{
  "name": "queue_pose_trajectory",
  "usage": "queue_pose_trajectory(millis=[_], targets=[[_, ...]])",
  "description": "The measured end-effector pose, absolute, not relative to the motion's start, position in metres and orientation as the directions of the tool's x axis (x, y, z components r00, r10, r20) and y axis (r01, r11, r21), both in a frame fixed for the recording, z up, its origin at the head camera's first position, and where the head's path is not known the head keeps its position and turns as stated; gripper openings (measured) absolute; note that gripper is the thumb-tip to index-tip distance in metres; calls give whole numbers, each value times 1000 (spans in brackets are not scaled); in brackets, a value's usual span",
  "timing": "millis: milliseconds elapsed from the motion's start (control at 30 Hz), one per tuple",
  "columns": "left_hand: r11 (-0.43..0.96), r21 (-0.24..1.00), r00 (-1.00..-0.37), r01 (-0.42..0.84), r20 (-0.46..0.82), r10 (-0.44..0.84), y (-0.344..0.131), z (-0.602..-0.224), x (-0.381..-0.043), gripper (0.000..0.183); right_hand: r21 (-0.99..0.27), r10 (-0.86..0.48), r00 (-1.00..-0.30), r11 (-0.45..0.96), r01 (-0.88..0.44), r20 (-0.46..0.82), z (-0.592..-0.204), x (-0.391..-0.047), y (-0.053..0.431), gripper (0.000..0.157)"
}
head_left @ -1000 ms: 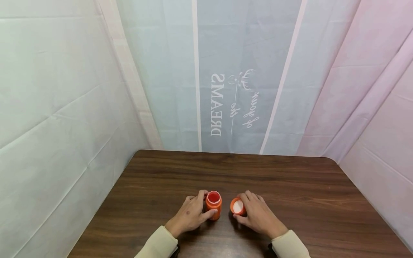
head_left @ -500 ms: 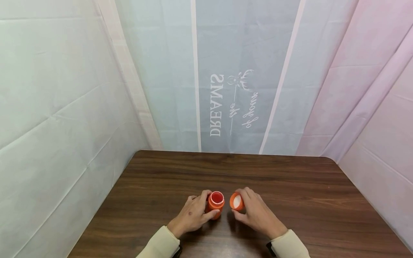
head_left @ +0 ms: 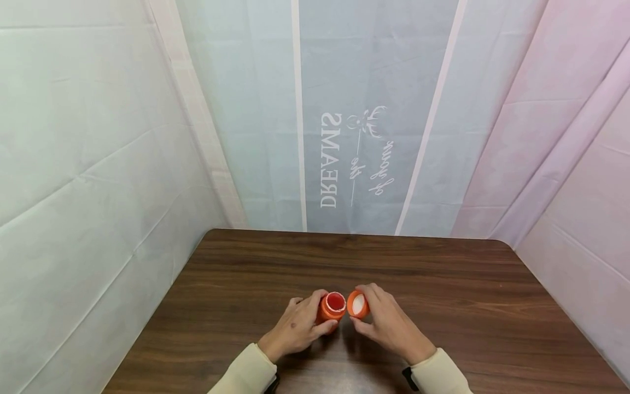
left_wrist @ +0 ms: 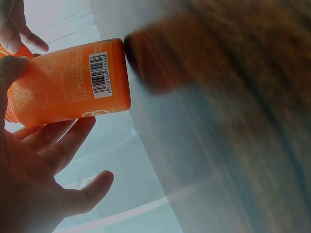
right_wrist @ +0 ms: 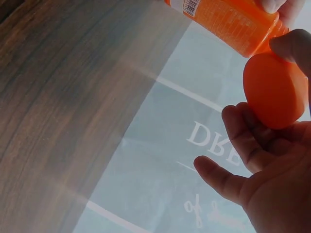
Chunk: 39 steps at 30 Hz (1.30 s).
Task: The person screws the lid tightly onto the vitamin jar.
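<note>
An orange bottle (left_wrist: 68, 82) with a barcode label is gripped by my left hand (head_left: 298, 326), thumb on one side and fingers on the other. Its uncapped mouth (head_left: 336, 301) shows a red inside and a whitish ragged ring round the rim, tilted slightly to the right. My right hand (head_left: 391, 323) pinches an orange cap (head_left: 357, 305) by its edge, the white lining turned toward the bottle. Only a narrow gap parts cap and bottle mouth in the head view. From the right wrist, the cap's smooth outer face (right_wrist: 274, 90) shows.
Both hands work over the near part of a dark wood-grain table (head_left: 275, 257). Behind it hangs a pale blue cloth (head_left: 261, 137) with mirrored lettering; a whitish cloth (head_left: 88, 191) covers the left side. Dark bands (head_left: 409, 378) sit at the cuffs.
The bottle has shifted a little right and tipped toward the cap. My right hand has raised the cap and brought it left, narrowing the gap between them.
</note>
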<state>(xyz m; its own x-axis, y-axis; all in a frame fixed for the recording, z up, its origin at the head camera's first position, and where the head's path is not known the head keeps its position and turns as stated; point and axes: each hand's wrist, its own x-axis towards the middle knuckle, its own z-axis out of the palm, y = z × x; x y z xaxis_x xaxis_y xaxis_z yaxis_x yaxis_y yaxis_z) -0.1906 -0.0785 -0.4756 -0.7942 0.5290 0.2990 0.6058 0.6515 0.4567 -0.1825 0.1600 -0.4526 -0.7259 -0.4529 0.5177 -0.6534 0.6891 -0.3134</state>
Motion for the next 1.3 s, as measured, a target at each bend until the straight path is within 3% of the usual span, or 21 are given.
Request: queue_pose_trajectory(millis=[300,533,667,967,1300], targets=[[661,426,-786,618,321,528,-76,-477,-190,52,-298,-438,-755,730,-615,487,-449,-179,157,60],[655,420,-778,628,327,536,-73,-477,-190,51,-347,-462,-749,684,-642,476,-444,-179,158,59],[640,453,-783,621,309,540,-72,-477,-190,52,-383,-476,-756,662,-644,449,-442,-178,159,59],[518,660,-799,544,218,560,-70,-480,-192,51,-426,-534,-744,611,-667,401,-441,-177,161,59],[500,670,-787,548,211,580,-67,-481,-192,51,-357,-613,-706,609,-708,354,-433,-180,161,55]])
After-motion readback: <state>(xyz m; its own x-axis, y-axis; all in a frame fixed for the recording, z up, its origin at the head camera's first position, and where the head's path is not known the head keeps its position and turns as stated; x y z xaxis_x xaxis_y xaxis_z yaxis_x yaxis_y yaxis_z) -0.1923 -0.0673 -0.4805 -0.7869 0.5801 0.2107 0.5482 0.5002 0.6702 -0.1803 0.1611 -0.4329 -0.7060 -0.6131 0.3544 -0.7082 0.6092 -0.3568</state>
